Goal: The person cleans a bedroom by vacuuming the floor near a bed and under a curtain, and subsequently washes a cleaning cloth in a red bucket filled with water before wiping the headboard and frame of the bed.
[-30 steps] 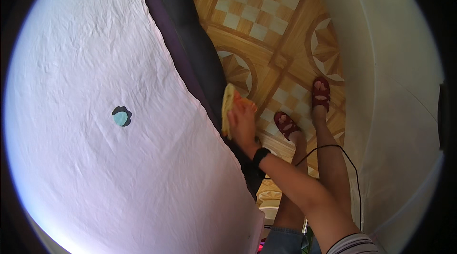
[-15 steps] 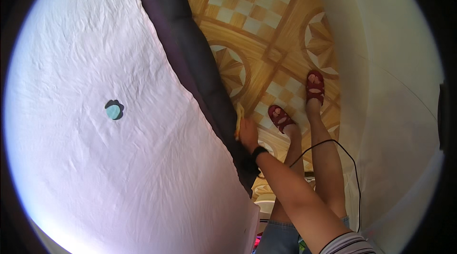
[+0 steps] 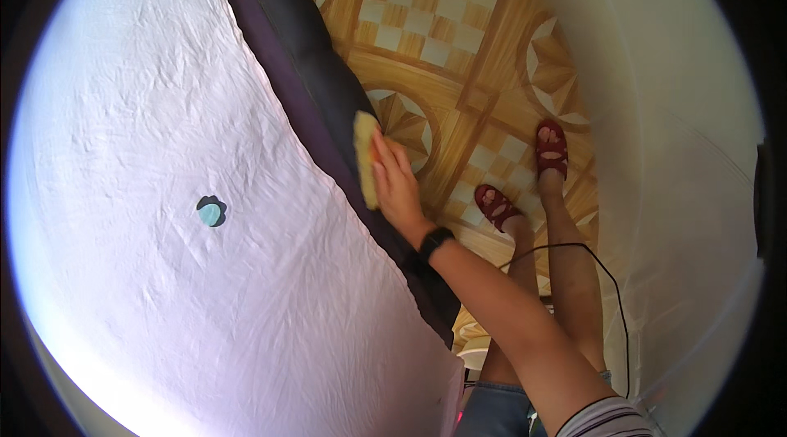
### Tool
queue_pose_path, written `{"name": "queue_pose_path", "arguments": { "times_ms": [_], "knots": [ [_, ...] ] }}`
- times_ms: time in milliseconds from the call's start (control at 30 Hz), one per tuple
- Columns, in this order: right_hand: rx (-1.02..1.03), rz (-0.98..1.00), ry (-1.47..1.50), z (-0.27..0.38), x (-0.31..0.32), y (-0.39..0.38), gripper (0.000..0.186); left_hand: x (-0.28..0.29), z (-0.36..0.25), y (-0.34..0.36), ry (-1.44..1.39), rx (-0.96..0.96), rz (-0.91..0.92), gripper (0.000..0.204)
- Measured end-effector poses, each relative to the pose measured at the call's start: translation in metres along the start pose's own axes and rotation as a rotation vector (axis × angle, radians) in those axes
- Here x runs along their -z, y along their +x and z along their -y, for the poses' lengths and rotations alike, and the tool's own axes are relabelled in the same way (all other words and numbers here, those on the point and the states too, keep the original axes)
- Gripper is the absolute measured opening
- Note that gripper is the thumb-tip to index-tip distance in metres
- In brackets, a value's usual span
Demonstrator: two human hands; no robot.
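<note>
My right hand, with a black band at the wrist, is closed on a yellow cloth with some orange on it. The cloth rests against the dark padded edge that runs along the right side of a wide surface covered by a creased white sheet. A small round light-teal thing with a dark scalloped shape under it sits on the sheet. My left hand is out of view.
Below is a wood-patterned floor, where my feet stand in red sandals. A pale smooth wall or panel lines the right side, and a black cable loops over my legs.
Over the last second my right hand with the cloth dipped, then came up and leftward along the dark padded edge. The view shifted slightly.
</note>
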State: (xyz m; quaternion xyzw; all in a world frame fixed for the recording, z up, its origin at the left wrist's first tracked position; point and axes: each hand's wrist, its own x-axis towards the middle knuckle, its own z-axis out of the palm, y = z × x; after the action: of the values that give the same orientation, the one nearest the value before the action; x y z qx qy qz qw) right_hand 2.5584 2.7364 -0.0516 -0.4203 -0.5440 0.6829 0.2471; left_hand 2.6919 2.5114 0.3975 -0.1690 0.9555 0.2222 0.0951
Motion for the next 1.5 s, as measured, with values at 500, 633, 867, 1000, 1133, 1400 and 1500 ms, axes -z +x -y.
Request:
{"name": "queue_pose_path", "arguments": {
  "times_ms": [500,633,867,1000,1133,1400,1500],
  "knots": [
    [-0.23,0.603,-0.776,-0.144,0.108,-0.236,0.031,-0.019,-0.027,-0.008,-0.117,0.067,-0.03,0.093],
    [-0.686,0.159,-0.015,-0.09,0.088,-0.119,0.025,-0.015,-0.027,0.0,-0.14,0.032,-0.046,0.091],
    [0.078,0.029,-0.113,0.03,-0.02,0.132,0.032,-0.01,-0.027,0.002,-0.045,0.055,-0.038,0.096],
    [0.153,0.127,-0.428,0.038,-0.048,0.189,0.033,-0.003,-0.026,0.009,0.06,0.027,0.053,0.098],
    [0.142,0.193,-0.43,0.03,-0.044,0.132,0.03,0.016,-0.01,0.008,0.194,0.012,0.129,0.1],
    [-0.143,0.478,-0.587,-0.013,0.055,-0.012,0.03,0.037,0.027,0.003,0.322,-0.157,0.121,0.11],
    [-0.079,0.243,-0.335,0.016,0.041,0.063,0.027,0.027,0.02,0.005,0.356,-0.155,0.105,0.104]
  ]
}}
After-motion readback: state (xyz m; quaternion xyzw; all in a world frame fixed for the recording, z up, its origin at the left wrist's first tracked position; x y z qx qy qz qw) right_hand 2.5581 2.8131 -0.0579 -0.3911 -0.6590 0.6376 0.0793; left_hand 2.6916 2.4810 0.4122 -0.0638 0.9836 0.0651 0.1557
